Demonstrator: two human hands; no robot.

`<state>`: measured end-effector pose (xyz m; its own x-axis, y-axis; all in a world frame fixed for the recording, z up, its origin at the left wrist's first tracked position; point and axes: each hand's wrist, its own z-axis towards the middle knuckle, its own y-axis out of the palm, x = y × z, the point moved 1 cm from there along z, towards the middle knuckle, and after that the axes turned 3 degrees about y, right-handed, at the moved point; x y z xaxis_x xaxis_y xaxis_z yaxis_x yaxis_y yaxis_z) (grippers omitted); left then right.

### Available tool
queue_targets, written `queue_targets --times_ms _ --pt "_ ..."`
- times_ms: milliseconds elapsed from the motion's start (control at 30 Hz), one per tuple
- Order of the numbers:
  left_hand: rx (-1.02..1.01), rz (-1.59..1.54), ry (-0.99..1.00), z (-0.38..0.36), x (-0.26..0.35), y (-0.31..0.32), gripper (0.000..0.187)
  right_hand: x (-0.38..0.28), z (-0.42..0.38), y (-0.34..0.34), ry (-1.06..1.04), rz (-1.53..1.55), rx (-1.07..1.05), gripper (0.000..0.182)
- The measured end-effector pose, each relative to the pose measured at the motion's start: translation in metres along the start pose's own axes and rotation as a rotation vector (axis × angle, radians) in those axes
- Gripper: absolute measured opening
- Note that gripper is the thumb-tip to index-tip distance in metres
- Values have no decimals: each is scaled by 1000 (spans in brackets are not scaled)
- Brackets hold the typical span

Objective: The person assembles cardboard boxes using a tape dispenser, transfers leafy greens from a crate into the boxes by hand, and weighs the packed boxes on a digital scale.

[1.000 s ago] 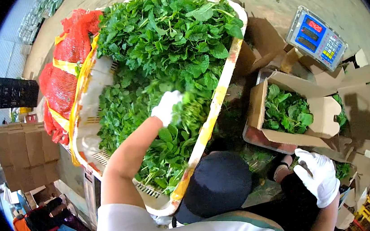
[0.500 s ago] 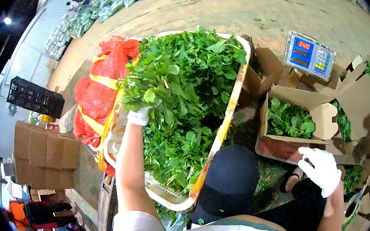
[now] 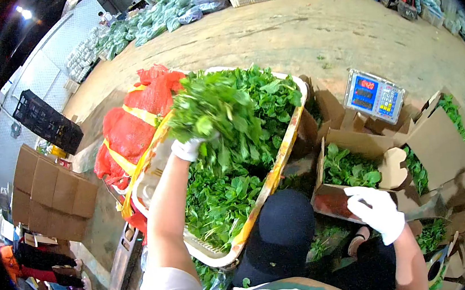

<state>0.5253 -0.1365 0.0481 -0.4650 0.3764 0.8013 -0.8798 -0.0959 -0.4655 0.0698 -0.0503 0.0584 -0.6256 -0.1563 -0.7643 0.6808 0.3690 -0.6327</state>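
My left hand, in a white glove, grips a bunch of leafy greens above a large white crate heaped with more greens. Leaves cover most of its fingers. At the right, my gloved right hand has its fingers apart and slightly curled, with nothing in them. It is beside the near side of a cardboard box that holds some greens.
A scale with a lit display stands behind the box. Red mesh sacks lie left of the crate. Further left are folded cardboard and a black crate. Another person in orange is at the far left.
The bunch in my left hand has been raised slightly off the heap and looks blurred. The camera view has tilted up, showing more of the floor and the bags beyond.
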Motion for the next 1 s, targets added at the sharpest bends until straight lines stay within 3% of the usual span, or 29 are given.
queue_targets --times_ms 100,133,200,233,300,333,367,467,567,600,700,767,800,833,933,1000 --pt "-112 -304 18 -4 15 20 55 -30 15 19 -102 191 20 29" --pt "-143 -608 -146 -6 24 24 55 -41 19 27 -101 273 3 29" --pt "-203 -438 -77 -17 25 34 55 -54 30 51 7 474 -56 27" --pt "-245 -150 1 -19 44 36 54 -62 36 64 51 610 -71 31" --pt "-235 -431 -102 -27 37 44 54 -88 44 80 166 767 -91 40" --pt "-259 -379 -95 -32 33 46 55 -100 46 84 239 789 -97 46" --pt "-286 -298 -72 -36 30 49 55 -102 50 91 222 748 -117 52" --pt "-405 77 78 -45 35 51 55 -101 50 102 236 674 -58 44" --pt "-292 119 285 -48 67 60 50 -94 41 105 167 572 222 45" --pt "-269 170 369 -48 83 64 47 -103 33 103 321 626 132 47" --pt "-296 163 366 -48 57 89 39 -100 27 120 174 271 75 50" --pt "-329 182 296 -50 48 102 36 -98 25 122 299 616 -66 33" --pt "-337 35 209 -50 43 106 33 -95 23 123 328 862 -120 26" --pt "-334 -113 123 -51 38 110 31 -92 20 121 337 858 -115 26" --pt "-376 194 342 -49 46 106 32 -87 1 95 304 753 -212 16" --pt "-354 164 389 -50 60 102 32 -70 -12 74 257 379 -287 24"
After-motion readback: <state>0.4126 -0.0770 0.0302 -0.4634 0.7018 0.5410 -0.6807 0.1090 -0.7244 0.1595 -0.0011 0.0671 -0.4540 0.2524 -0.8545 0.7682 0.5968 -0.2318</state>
